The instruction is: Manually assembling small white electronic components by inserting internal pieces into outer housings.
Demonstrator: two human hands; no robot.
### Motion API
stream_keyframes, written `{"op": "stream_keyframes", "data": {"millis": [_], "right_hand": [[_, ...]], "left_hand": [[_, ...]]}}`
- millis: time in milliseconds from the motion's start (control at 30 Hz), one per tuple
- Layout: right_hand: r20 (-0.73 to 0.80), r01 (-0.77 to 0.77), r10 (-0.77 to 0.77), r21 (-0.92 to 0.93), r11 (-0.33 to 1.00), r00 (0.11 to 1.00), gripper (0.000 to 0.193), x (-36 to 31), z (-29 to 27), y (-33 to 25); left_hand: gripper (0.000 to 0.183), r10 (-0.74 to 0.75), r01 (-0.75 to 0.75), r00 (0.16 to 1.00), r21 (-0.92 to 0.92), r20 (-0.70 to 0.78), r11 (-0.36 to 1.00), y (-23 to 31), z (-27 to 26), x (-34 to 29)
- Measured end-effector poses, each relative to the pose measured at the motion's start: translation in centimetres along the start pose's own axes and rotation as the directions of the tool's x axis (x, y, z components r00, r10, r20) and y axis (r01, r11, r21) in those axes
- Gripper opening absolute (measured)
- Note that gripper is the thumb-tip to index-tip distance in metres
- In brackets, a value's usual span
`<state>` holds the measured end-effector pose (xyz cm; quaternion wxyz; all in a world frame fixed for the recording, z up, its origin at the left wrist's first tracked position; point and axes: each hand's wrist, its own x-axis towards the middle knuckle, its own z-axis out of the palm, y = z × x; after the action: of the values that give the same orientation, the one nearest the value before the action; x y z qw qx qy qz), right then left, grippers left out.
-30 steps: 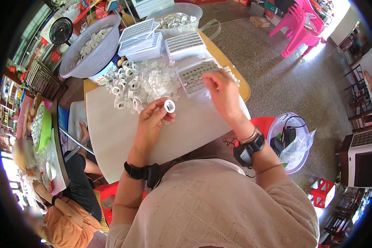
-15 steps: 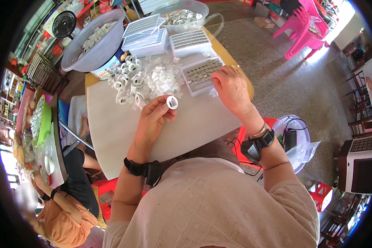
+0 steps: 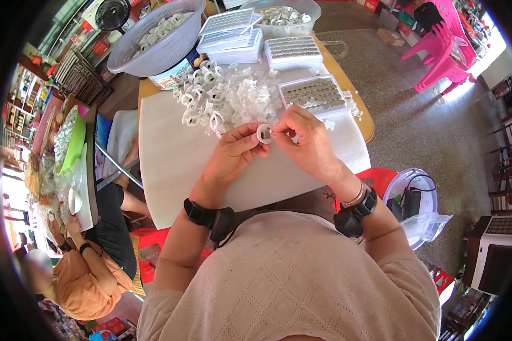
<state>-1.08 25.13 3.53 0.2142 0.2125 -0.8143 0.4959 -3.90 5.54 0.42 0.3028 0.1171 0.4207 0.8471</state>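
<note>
My left hand (image 3: 237,150) pinches a small round white plastic piece (image 3: 261,128) with a dark slot in its face. The fingers of my right hand (image 3: 306,142) are pinched together at the right edge of that piece; whatever they hold is too small to make out. Beyond the hands lies a heap of small clear-white plastic bits (image 3: 250,94). White ring-shaped plastic parts (image 3: 196,105) are piled to its left. Just past my right hand is a clear tray (image 3: 337,108) holding rows of small round metallic discs (image 3: 310,94).
Stacked white trays (image 3: 239,52) and a second filled tray (image 3: 293,52) stand at the table's back. A large grey basket (image 3: 153,57) rises at back left, a clear tub (image 3: 313,24) behind. A person (image 3: 91,278) sits at left. A lilac basin (image 3: 424,196) stands right.
My right hand has moved left from the disc tray to the round white piece, and its fingers now meet it. The view has shifted slightly.
</note>
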Motion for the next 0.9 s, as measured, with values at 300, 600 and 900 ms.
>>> {"op": "stream_keyframes", "data": {"millis": [300, 600, 900], "right_hand": [[0.154, -0.197, 0.168, 0.195, 0.961, 0.974, 0.008, 0.3, -0.8, 0.1], [0.094, -0.222, 0.208, 0.195, 0.955, 0.974, 0.007, -0.4, 0.1, -0.2], [0.422, -0.535, 0.368, 0.401, 0.744, 0.828, 0.010, 0.4, -1.0, 0.8]], "left_hand": [[0.029, -0.024, 0.024, 1.000, 0.039, 0.005, 0.999, -0.1, 0.3, 0.0], [0.027, -0.020, 0.019, 0.999, 0.029, 0.027, 0.999, -0.2, 0.1, 0.1], [0.028, -0.059, 0.056, 0.997, 0.076, 0.048, 0.996, 0.0, 0.3, -0.1]]}}
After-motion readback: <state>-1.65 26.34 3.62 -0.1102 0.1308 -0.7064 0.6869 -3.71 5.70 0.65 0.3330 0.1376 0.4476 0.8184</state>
